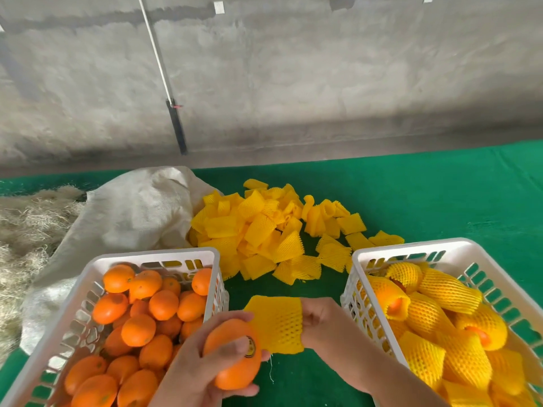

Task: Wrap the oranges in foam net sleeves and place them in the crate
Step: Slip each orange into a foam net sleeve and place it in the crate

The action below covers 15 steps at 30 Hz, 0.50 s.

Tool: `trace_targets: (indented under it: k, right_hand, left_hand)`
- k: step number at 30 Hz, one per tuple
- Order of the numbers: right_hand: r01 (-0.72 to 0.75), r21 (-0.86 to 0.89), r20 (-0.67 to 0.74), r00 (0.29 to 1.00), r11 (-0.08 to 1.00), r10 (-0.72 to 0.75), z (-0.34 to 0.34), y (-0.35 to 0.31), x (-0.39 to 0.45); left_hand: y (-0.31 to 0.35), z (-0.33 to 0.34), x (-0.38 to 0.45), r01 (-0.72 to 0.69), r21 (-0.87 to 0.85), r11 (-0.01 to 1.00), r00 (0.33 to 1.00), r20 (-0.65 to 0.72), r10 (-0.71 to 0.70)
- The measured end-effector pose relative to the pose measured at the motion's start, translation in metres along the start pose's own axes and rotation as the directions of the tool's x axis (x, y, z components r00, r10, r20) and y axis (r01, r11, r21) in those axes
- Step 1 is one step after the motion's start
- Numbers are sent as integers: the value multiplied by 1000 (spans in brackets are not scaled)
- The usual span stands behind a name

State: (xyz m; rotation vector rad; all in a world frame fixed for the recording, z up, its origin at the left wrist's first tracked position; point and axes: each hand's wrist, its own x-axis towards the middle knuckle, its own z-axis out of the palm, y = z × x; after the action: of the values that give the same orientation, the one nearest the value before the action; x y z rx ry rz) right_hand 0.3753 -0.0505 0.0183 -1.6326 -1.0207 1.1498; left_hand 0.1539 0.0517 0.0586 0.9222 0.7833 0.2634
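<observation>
Hands hold orange (232, 359) and sleeve (277, 324) between two crate rims.

- Rough grey concrete wall (293, 69) fills the back, stained darker along its base.
- A thin white rod (155, 51) leans against it, black at its lower end.
- Green felt-like cloth (440, 195) covers the table.

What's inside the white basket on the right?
The right crate holds oranges wrapped in yellow foam net sleeves; orange peel peeks out of some. What's beneath the top layer is covered.
</observation>
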Motion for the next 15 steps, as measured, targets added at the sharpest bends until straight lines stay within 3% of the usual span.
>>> trace_targets:
  k: [7, 10, 15]
  right_hand:
    - [110, -191, -117, 984, 975, -134, 3, -17, -26]
    - [134, -266, -161, 970, 955, -181, 4, -23, -34]
    - [76, -411, -93, 988, 908, -125, 5, -24, -43]
  left_hand:
    - [2, 21, -12, -154, 222, 963, 976, -115, 183]
    - [1, 21, -21, -177, 203, 963, 972, -117, 203]
    - [-2, 19, -36, -207, 128, 970, 975, -54, 215]
